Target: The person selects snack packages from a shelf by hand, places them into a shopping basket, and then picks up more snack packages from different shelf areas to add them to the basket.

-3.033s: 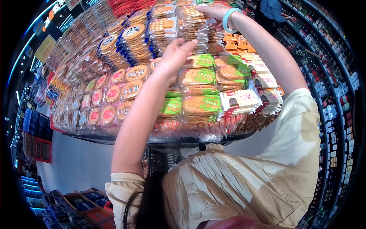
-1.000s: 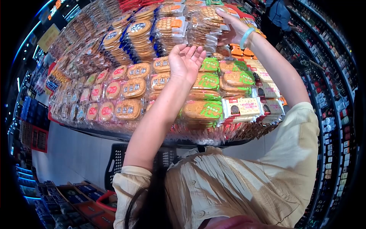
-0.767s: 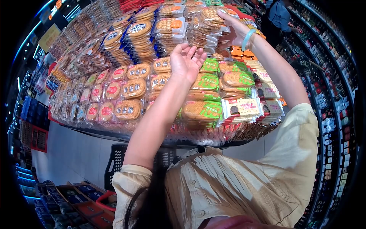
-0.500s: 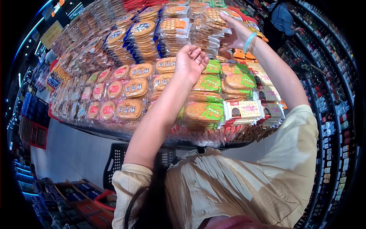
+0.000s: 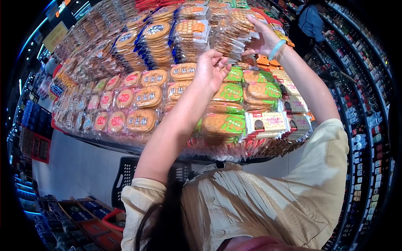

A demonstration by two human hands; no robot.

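A tall stack of biscuit packets (image 5: pixel 230 35) in clear wrappers stands at the back of the display, leaning slightly. My right hand (image 5: pixel 266 37), with a pale green bangle at its wrist, is wrapped round the stack's right side, fingers high and thumb low. At the stack's lower left corner is my left hand (image 5: pixel 212 69), palm turned inward, fingers half curled and apart, fingertips right at the wrapper edges. Below my hands lie large oval biscuit packets with green print (image 5: pixel 228 92). Left of my forearm are similar biscuit packets with white lettering (image 5: pixel 147 96).
Blue-wrapped biscuit stacks (image 5: pixel 155 42) and orange-labelled packets (image 5: pixel 191 31) stand left of the gripped stack. White packets (image 5: pixel 268 122) line the front right. A black perforated basket (image 5: pixel 124 175) is below the display. Another person (image 5: pixel 310 23) stands by the right-hand shelves (image 5: pixel 360 104).
My right hand has shifted slightly right and down, and the stack's upper part has moved right with it. My left hand has moved a little rightward.
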